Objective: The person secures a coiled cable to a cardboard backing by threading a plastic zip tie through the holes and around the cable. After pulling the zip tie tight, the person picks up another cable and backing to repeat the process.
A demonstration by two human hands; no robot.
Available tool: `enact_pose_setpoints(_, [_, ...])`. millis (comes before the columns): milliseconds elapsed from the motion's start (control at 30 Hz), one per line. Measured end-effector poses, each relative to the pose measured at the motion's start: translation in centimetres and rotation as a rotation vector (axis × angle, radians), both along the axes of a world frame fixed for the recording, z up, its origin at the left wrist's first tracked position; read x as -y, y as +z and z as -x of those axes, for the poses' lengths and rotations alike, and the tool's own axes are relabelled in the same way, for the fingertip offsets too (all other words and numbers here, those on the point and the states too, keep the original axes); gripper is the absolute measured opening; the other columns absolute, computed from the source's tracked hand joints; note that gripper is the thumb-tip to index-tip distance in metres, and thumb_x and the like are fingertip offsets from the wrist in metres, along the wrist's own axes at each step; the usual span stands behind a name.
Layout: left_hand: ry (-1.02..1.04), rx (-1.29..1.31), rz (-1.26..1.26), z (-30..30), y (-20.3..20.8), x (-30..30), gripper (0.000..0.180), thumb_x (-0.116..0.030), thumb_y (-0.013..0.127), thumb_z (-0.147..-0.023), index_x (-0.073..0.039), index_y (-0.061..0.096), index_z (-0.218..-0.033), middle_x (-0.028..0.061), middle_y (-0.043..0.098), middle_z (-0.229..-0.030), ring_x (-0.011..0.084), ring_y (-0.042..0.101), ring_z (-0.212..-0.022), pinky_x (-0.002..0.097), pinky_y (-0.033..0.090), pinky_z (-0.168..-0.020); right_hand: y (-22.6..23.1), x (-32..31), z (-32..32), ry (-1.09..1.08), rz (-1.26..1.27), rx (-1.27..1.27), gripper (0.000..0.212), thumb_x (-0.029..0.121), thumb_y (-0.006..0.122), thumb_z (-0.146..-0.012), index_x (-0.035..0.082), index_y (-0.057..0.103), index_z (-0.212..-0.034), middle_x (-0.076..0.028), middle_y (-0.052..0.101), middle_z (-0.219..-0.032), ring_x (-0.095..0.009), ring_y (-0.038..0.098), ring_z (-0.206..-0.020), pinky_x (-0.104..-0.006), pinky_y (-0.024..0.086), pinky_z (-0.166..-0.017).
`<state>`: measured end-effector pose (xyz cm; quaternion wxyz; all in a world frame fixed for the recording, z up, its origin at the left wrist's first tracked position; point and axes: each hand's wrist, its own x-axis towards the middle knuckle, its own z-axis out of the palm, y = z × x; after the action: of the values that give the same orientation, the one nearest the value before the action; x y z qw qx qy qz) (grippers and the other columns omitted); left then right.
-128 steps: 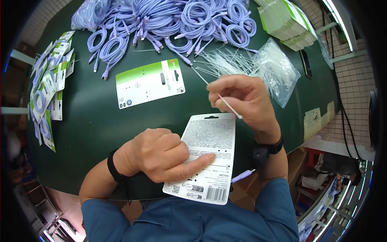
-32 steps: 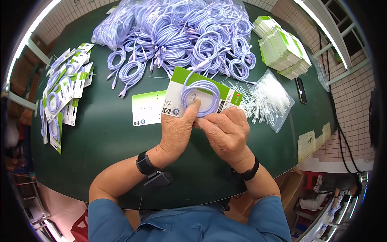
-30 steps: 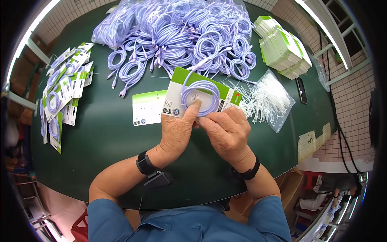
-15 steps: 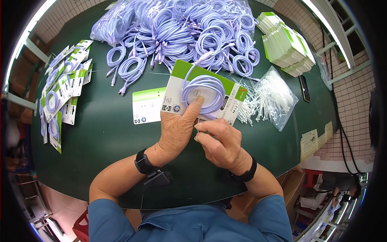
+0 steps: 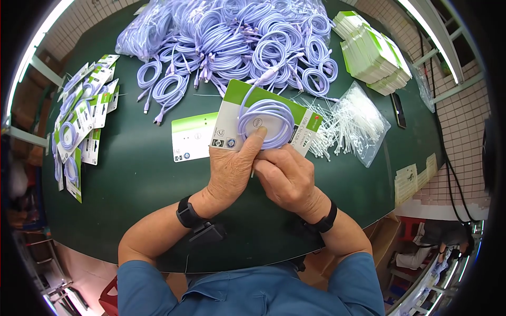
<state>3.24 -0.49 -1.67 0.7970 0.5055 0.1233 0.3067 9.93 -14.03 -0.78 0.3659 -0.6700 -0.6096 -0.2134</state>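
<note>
My left hand (image 5: 230, 171) is closed on a green and white backing card (image 5: 224, 117), its thumb pressing a coiled lilac cable (image 5: 279, 111) flat against the front. One cable end with its plug runs up over the card's top edge. At the lower edge, my right hand (image 5: 287, 176) has thumb and fingers pinched together just beside the left thumb. A thin pale end shows by those right fingertips, too small to name. Behind the held card, to the left, a second card (image 5: 191, 145) lies on the dark green table (image 5: 142, 210).
Many lilac cables (image 5: 226, 47) are heaped at the far side, some in clear bags. Carded cables (image 5: 79, 124) lie at left. A clear bag of white cable ties (image 5: 363, 126), a stack of cards (image 5: 374, 55) and a phone (image 5: 399, 110) are at right. Another person (image 5: 440, 242) sits beyond.
My right hand has moved up and slightly left against the card's lower edge, and its fingers have closed together there. My left hand keeps its hold on the card and cable.
</note>
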Motion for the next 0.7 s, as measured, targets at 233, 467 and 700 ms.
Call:
enact_pose_setpoints(233, [-0.113,-0.120,0.021,0.55,0.52,-0.22,0.025,-0.012,0.075,-0.102,-0.001,0.067,-0.123,0.0064,0.074,-0.102,0.0108,0.070,-0.080,0.0249,0.056,-0.060,-0.16,0.08,-0.11,-0.118,-0.100,-0.118,0.019,0.000,0.073,-0.099,0.001,0.059,-0.112,-0.019,0.074,-0.102,-0.031,0.074,-0.079,-0.0378,0.060,-0.063])
enact_pose_setpoints(467, [-0.125,-0.077,0.044,0.49,0.07,-0.20,0.028,-0.013,0.074,-0.103,0.001,0.067,-0.125,0.0088,0.075,-0.105,0.0138,0.073,-0.085,0.0279,0.061,-0.064,-0.10,0.31,-0.42,-0.082,-0.069,-0.228,0.015,-0.002,0.067,-0.102,0.001,0.057,-0.112,-0.023,0.074,-0.103,-0.032,0.076,-0.080,-0.0366,0.061,-0.063])
enact_pose_setpoints(700, [-0.162,-0.065,0.039,0.74,0.60,-0.18,0.027,-0.013,0.073,-0.104,0.002,0.068,-0.126,0.0095,0.076,-0.106,0.0149,0.073,-0.088,0.0294,0.062,-0.070,-0.08,0.52,-0.74,-0.056,-0.112,-0.232,0.015,-0.004,0.069,-0.100,0.000,0.059,-0.110,-0.022,0.074,-0.102,-0.031,0.076,-0.079,-0.0361,0.063,-0.065])
